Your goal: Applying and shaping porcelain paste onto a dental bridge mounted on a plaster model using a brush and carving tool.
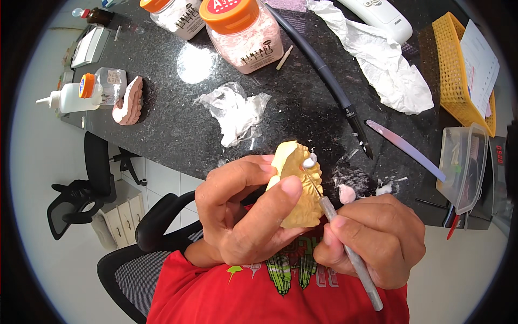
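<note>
My left hand (240,208) grips a yellow plaster dental cast (288,156) between thumb and fingers, tilted so its row of teeth faces right. A small whitish lump (309,161) sits on one of the teeth. In my right hand (380,237), held like a pen, is a slim metal dental carver (359,267) with a knurled handle. Its thin tip reaches over the inner side of the cast, close below the whitish lump. Whether the tip touches the cast I cannot tell. Just beyond my right knuckles, a pinkish-white lump (347,194) lies on the dark table (178,124).
A black paintbrush (324,70) and a lilac nail file (404,148) lie to the right. Jars of pale powder (245,46), crumpled plastic (233,113) and tissue (391,75) are farther back. A pink cast (129,102) stands left, a yellow basket (453,75) and clear box (464,167) right.
</note>
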Motion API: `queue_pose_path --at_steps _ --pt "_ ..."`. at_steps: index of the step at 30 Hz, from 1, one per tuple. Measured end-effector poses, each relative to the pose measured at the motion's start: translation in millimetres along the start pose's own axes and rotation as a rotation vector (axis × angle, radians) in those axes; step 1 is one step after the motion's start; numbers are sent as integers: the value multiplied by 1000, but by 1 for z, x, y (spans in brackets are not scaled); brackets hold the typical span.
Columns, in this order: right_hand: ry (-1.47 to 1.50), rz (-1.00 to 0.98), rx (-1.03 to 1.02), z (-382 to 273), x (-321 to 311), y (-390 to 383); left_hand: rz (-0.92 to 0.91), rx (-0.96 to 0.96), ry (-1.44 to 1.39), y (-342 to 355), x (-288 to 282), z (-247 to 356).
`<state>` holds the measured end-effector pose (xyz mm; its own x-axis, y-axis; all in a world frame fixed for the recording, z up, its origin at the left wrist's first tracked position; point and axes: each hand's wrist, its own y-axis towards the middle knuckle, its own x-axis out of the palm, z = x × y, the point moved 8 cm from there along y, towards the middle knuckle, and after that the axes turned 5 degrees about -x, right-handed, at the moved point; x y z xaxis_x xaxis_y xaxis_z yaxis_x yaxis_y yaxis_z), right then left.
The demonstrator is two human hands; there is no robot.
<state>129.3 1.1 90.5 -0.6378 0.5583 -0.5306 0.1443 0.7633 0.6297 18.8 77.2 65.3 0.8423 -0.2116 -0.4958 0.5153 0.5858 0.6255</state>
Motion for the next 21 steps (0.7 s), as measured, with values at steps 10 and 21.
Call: queue_pose_path --at_steps 10,21 --pt "9 -25 -3 0 -1 0 -84 41 61 0 3 3" --pt "20 -13 -2 0 -3 -1 -86 20 91 -1 4 4"
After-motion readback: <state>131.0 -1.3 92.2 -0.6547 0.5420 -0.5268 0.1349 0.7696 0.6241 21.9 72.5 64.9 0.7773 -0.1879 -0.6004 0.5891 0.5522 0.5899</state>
